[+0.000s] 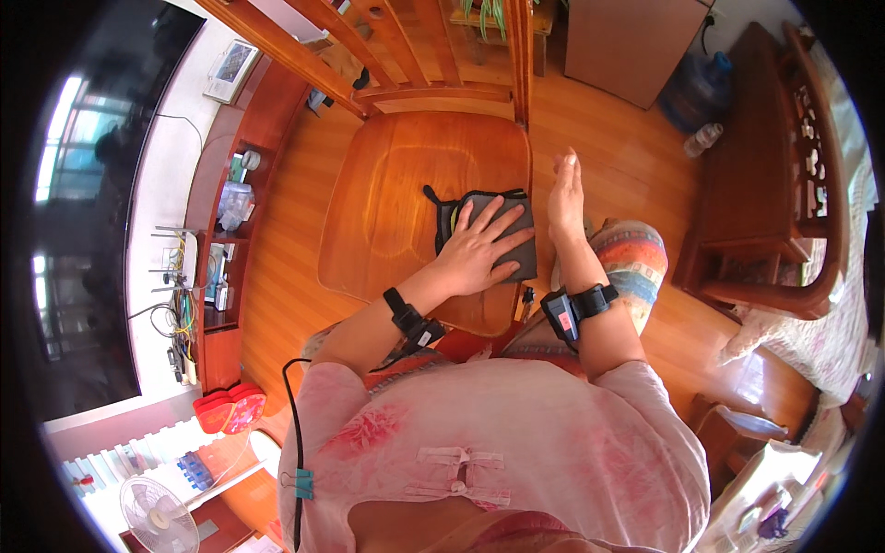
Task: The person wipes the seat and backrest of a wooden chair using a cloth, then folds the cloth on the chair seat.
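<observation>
My left hand [477, 252] lies flat, fingers spread, on a folded grey cloth [522, 266] with black edging. A black loop [430, 195] sticks out at the cloth's far left corner, and a strip of yellow-green shows between its layers. Under the cloth is the wooden seat of a chair [373, 207]; the cloth lies at the seat's right edge. Just off that edge, my right hand [568, 197] is held in the air, seen side-on. Its fingers are straight and nothing is in it. The palm is mostly hidden.
The chair's slatted back [435, 90] rises at the far side. To the right stand a dark wooden bench [747, 186] and a blue water jug [695, 93]. A red cabinet [225, 352] with cables runs along the left wall. A cable [294, 408] is clipped to my left sleeve.
</observation>
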`<action>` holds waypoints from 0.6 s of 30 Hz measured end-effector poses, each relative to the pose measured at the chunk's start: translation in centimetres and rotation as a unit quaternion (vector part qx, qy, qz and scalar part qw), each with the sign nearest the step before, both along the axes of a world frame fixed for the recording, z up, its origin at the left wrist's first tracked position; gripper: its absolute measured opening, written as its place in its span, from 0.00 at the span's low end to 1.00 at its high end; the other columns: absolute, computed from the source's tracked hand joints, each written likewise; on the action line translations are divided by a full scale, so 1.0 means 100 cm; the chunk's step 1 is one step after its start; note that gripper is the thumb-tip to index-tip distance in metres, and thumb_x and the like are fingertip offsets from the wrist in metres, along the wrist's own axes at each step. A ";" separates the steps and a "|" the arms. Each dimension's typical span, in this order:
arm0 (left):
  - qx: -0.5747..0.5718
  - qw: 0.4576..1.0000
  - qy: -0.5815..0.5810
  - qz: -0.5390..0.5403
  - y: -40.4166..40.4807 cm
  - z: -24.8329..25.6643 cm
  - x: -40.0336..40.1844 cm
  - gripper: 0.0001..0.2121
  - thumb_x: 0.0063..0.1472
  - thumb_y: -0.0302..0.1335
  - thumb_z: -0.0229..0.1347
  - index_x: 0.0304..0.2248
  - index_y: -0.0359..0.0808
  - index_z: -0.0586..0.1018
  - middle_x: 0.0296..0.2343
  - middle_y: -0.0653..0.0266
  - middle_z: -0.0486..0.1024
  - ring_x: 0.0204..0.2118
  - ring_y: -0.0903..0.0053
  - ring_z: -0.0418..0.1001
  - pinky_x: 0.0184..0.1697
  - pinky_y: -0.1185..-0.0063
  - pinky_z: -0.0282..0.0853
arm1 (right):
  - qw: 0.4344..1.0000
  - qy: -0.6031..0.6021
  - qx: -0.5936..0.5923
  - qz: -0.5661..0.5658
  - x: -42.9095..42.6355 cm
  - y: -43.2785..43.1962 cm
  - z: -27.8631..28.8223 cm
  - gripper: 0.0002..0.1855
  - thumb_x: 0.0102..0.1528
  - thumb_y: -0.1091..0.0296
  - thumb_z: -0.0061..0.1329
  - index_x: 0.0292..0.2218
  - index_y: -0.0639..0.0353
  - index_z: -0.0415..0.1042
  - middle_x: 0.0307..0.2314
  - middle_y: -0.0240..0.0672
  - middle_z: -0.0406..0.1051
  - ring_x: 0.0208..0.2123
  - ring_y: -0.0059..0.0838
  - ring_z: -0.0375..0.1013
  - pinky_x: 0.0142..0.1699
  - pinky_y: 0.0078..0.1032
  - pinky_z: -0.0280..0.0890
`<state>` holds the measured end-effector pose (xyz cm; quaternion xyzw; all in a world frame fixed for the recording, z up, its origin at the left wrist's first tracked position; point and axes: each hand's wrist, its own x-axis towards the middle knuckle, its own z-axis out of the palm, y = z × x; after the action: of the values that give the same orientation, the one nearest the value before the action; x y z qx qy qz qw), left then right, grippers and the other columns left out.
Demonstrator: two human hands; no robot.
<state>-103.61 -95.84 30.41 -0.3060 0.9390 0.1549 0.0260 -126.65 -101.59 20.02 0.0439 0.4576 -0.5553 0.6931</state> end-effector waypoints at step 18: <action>-0.093 0.948 -0.022 0.304 -0.151 -0.041 -0.030 0.29 0.65 0.51 0.39 0.62 0.50 0.59 0.64 0.61 0.48 0.67 0.56 0.36 0.63 0.47 0.30 | 0.820 0.529 -0.186 0.113 0.075 0.034 0.033 0.36 0.66 0.47 0.31 0.64 0.65 0.42 0.61 0.58 0.47 0.62 0.54 0.50 0.63 0.37 0.51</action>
<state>-106.60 -110.89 26.36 -0.5811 0.8110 0.0604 -0.0300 -119.14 -98.21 23.28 -0.4383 0.6441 -0.4851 0.3972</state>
